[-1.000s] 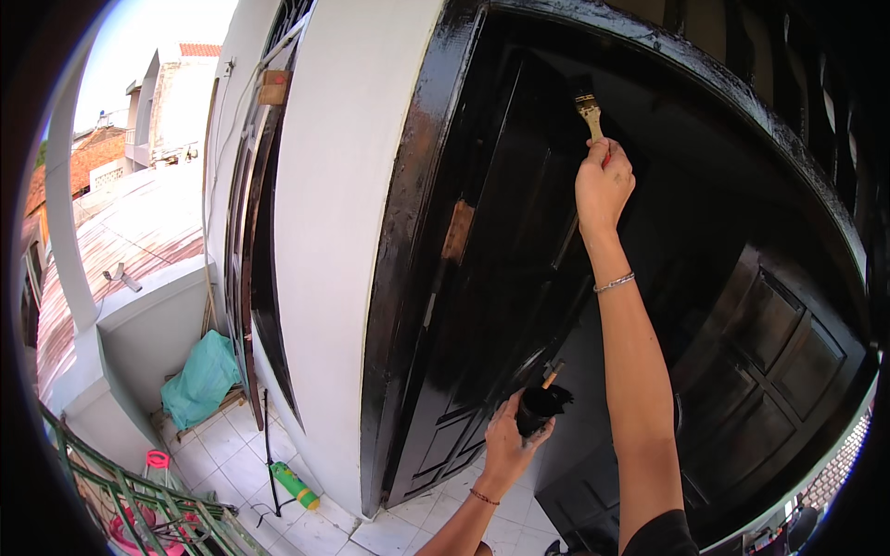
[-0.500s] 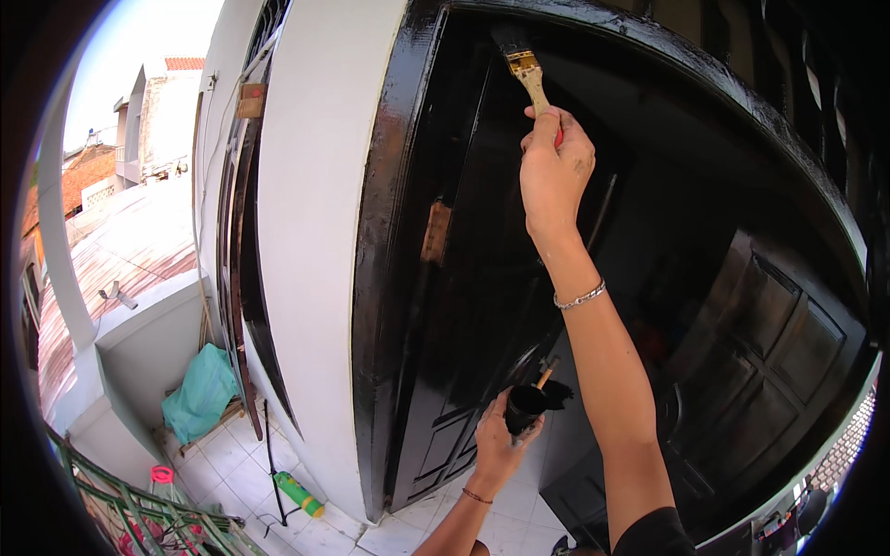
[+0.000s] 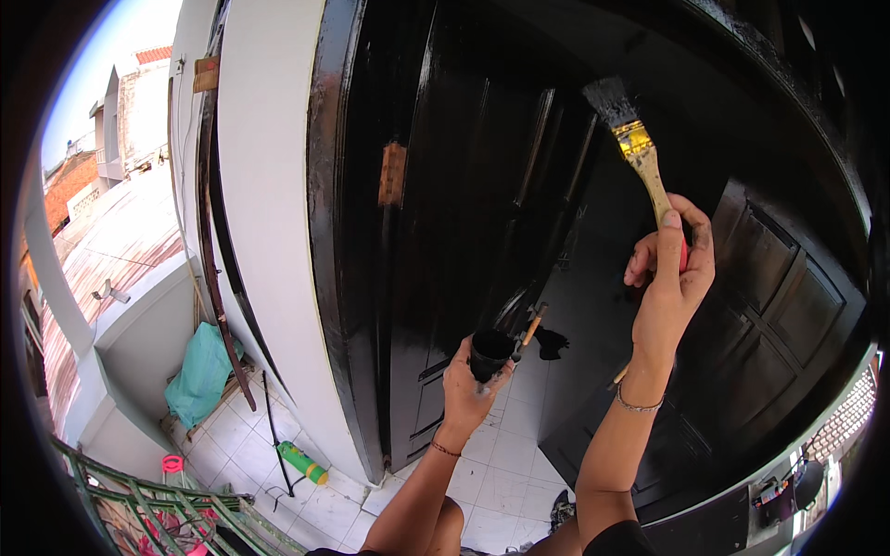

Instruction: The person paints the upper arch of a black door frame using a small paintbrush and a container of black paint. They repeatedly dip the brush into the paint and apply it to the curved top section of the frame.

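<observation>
A paintbrush [image 3: 650, 172] with dark bristles, a yellow ferrule and a pale wooden handle is gripped by my right hand [image 3: 675, 269]. Its bristles point up and left, apart from the black door panel [image 3: 464, 204] and in front of the dark doorway. Lower down, my left hand [image 3: 468, 389] is wrapped round a small black cup [image 3: 491, 347], its inside dark. Close by the cup's right side a wooden-handled tool [image 3: 533, 324] sticks up; its lower end is hidden. Glossy black coating covers the door and its frame [image 3: 329, 278].
A brown unpainted patch [image 3: 392, 174] shows near the frame's side. Left of the white wall [image 3: 264, 185] lie a green cylinder [image 3: 303, 462] and a teal bag [image 3: 199, 371] on white tiles. A second black door leaf [image 3: 769, 278] stands at the right. Green metal railings [image 3: 148, 500] cross the lower left.
My right hand has drawn the paintbrush down and right, off the dark surface at the door's top. My left hand with the cup sits lower and further left in view, which has itself turned.
</observation>
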The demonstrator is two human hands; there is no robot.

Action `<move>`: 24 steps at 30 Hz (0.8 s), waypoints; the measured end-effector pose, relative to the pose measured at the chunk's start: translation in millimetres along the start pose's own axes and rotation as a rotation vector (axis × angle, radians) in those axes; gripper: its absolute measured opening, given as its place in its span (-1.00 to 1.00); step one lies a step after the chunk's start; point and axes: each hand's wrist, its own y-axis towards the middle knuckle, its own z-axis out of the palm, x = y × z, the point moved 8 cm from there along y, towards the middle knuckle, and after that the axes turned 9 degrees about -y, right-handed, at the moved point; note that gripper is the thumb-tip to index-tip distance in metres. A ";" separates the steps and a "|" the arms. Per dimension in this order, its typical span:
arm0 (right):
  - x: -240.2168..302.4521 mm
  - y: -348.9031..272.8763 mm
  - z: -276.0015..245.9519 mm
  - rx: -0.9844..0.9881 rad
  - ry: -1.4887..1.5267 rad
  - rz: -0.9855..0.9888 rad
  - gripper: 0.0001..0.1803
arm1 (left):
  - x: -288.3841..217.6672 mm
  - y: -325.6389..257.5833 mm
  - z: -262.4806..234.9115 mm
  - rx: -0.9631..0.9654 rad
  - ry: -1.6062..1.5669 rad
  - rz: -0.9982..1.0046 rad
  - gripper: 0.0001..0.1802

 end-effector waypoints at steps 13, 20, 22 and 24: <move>-88.9 -109.7 -37.6 0.685 -0.197 0.061 -0.86 | 7.4 -22.7 23.7 0.211 0.193 0.013 -0.37; -80.8 -115.5 -61.3 0.875 -0.225 -0.013 -0.92 | 15.2 -26.6 31.5 0.214 0.230 0.088 -0.35; -85.3 -113.6 -69.7 0.923 -0.170 0.031 -0.89 | 15.2 -30.2 34.3 0.220 0.254 0.129 -0.34; -85.7 -108.3 -83.3 0.861 -0.139 -0.064 -0.87 | 19.3 -31.1 37.1 0.235 0.317 0.146 -0.30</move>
